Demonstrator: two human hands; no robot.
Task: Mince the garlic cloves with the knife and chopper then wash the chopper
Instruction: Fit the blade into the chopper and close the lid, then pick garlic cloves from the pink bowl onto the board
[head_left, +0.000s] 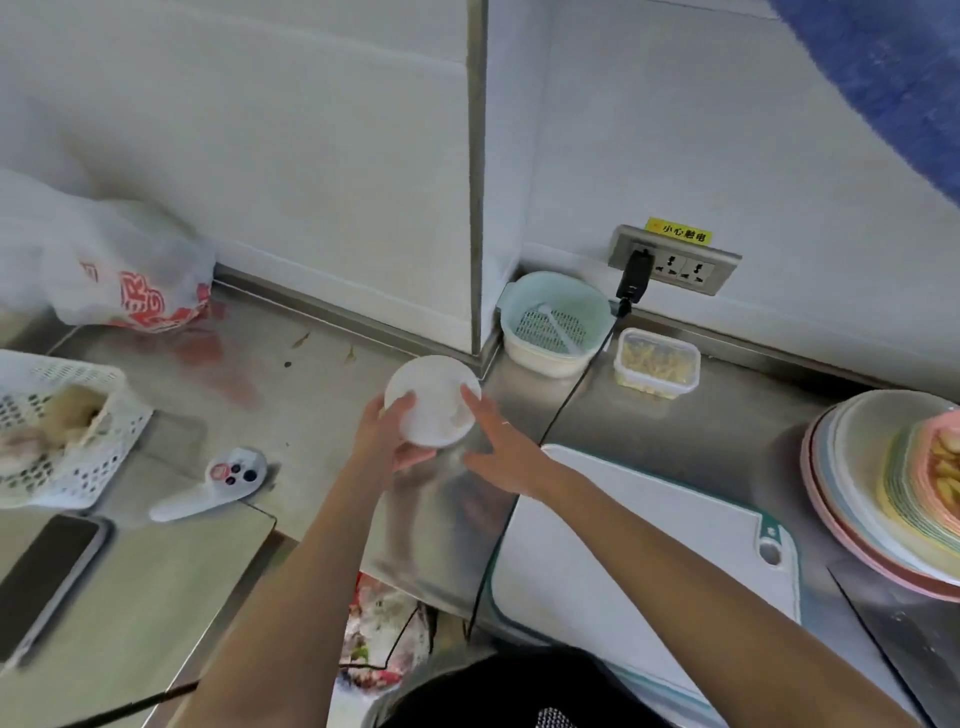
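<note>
— What have you got in your hands right now?

— My left hand (387, 434) grips a round white bowl-like part (432, 400), thumb over the near rim and fingers curled underneath. It looks like the chopper's cup, though I cannot say for sure. There is a pale smear inside it on the right, maybe minced garlic, too blurred to tell.

— And the other hand?

— My right hand (496, 452) is spread with fingers straight, holding nothing. The forefinger tip reaches the right rim of that white part; whether it truly touches I cannot tell.

— Where is all that happening?

— Above the steel tabletop (291, 395), just left of the white cutting board (623, 561), near the wall corner.

— What else is around?

— Behind, against the wall, a pale green strainer basket (555, 322) sits in a white bowl, and just beside it a clear lidded box (657, 364) holds yellowish pieces. A black plug (635, 275) is in the wall socket (675, 260). At the right edge there is a stack of coloured plates (883, 493), and a broad knife blade (909, 639) lies at the lower right. To the left: a white mesh basket (62, 441), a white controller (213, 491), a phone (47, 577) and a plastic bag (119, 270).
</note>
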